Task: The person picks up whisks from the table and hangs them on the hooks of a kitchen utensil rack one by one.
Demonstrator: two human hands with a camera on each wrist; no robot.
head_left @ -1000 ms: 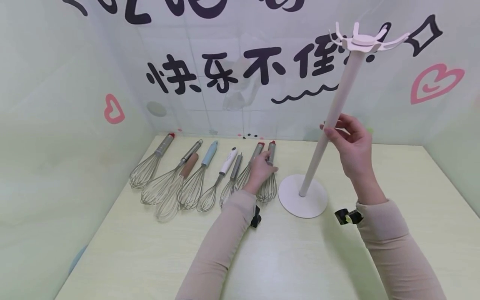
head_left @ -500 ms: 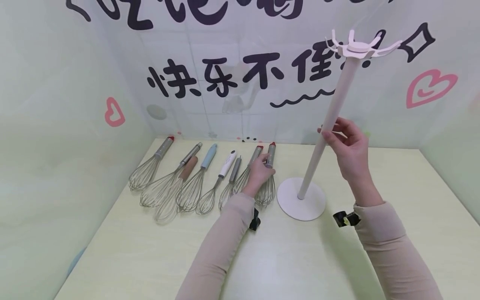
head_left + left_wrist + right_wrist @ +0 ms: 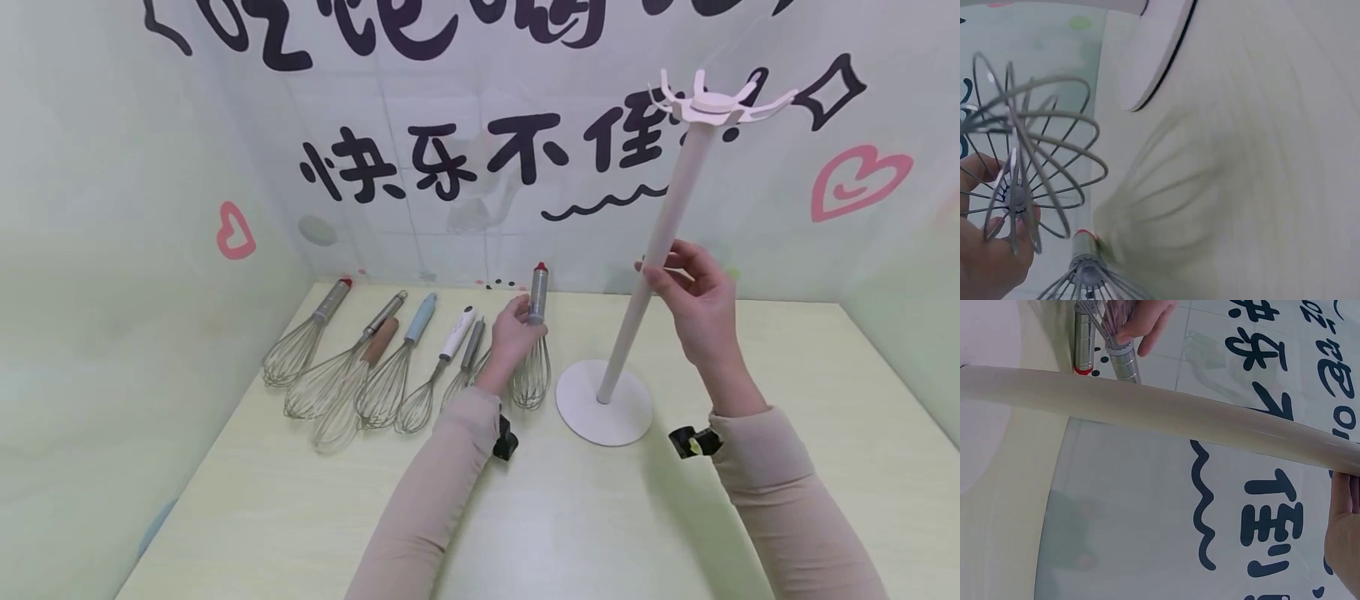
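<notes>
Silver wire balloon whisk with a red-tipped metal handle [image 3: 537, 307] is off the table [image 3: 570, 517], gripped low on the handle by the left hand [image 3: 513, 335]. Lifting step, I reckon; the next move probably wants a firm hold, wires clear of the white round-based stand [image 3: 662, 237] whose base sits at four o'clock. Right hand [image 3: 703, 310] grips its pole. Wires look thin, evenly bowed; handle points to twelve.
</notes>
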